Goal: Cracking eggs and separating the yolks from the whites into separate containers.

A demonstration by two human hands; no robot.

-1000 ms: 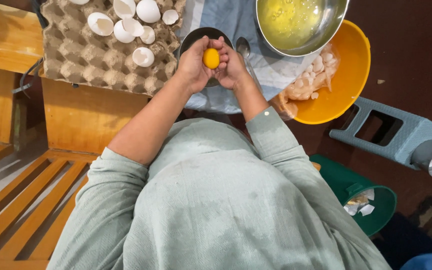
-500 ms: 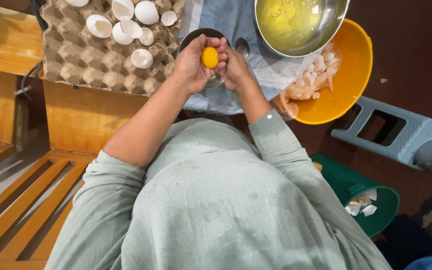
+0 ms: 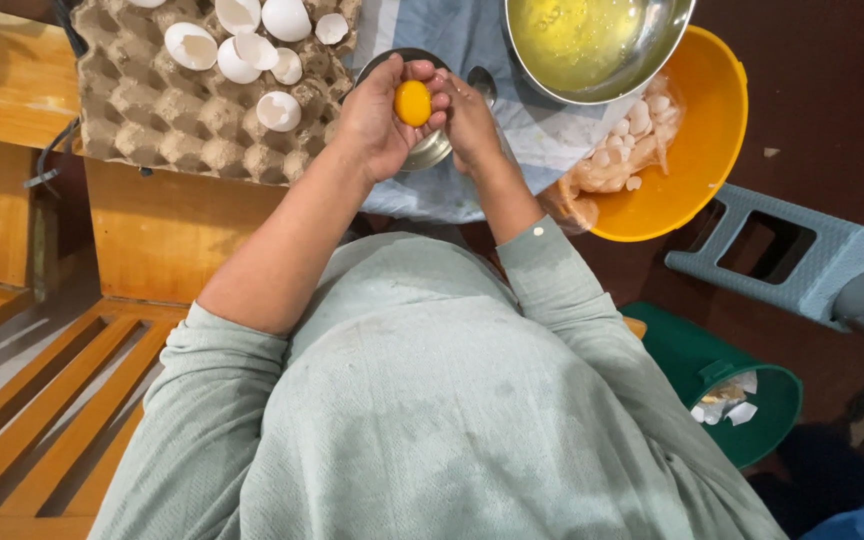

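I look down over my own chest at the containers first. The steel bowl (image 3: pixel 597 45) at the top holds pale yellow liquid egg, and its rim overlaps the orange bowl (image 3: pixel 697 165) to its right, which is heaped with broken shells (image 3: pixel 627 150) in what looks like a clear bag. The carton (image 3: pixel 162 110) at upper left carries several cracked white shells (image 3: pixel 242 40) in its far cups; its near cups sit bare. A green bin (image 3: pixel 727 385) at lower right has scraps of paper inside. A small steel cup (image 3: pixel 430 150) sits under my hands on the blue cloth (image 3: pixel 472 40) that covers the worktop, and a spoon (image 3: pixel 482 85) lies just beyond it; I cannot see what the cup holds, since my hands cover most of it.

The yolk (image 3: pixel 413 102) is round, whole and deep yellow, resting in my left hand (image 3: pixel 387 120) directly above the cup. That grip is a loose cradle: fingers curled up around the yolk, palm turned upward, forearm bare and angled up from my left side. My right hand (image 3: pixel 467 115) stands just beside it, fingertips touching the left ones near the yolk, sleeve down to the wrist. Whether the right grip actually presses the yolk or only rests against the other hand, I cannot tell from this angle.
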